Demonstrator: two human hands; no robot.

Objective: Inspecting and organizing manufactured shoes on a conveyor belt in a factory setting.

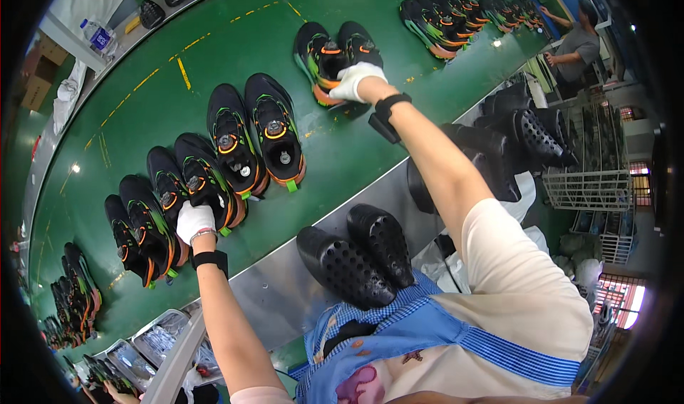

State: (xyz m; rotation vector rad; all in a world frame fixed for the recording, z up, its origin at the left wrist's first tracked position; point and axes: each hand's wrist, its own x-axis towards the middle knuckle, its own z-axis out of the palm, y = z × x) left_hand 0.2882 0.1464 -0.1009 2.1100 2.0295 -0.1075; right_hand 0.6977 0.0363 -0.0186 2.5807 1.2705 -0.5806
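Observation:
My right hand point(358, 82), in a white glove, grips the heel end of a pair of black sneakers point(311, 46) with green and orange trim, on the green work surface point(335, 144). My left hand point(195, 220), also gloved in white, is closed on the heel end of another such pair point(196, 158); its fingertips are partly hidden between the shoes. Just left of that hand lie more matching sneakers point(139, 211). Between my hands a third pair point(271, 112) rests with its heels toward me.
Black shoe-shaped forms with round holes point(340, 265) stand on the metal edge point(274, 279) before me; more dark forms point(470, 154) are at right. Sneaker rows point(434, 19) continue at both ends. A bottle point(98, 37) stands beyond. A co-worker point(576, 51) is at far right.

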